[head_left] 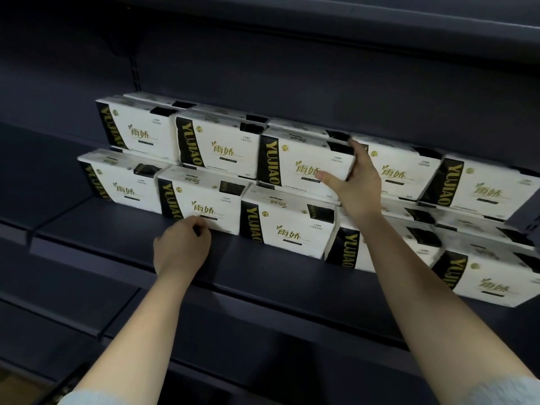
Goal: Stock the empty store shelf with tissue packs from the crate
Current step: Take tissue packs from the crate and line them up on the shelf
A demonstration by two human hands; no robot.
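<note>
Several white tissue packs with black and gold "YUJIAO" bands stand in two stacked rows on the dark shelf [122, 247]. My right hand [355, 182] grips the right end of an upper-row pack [298, 162], thumb across its front face and fingers round its side. My left hand [182, 247] hangs with fingers curled just in front of the lower edge of a bottom-row pack [201, 200]; I cannot tell whether it touches the pack. The crate is out of view.
The shelf's left part [58, 200] holds no packs. Another dark shelf [263, 13] runs overhead and a lower shelf [233, 331] juts out below. A slotted upright [135, 74] is fixed to the back panel.
</note>
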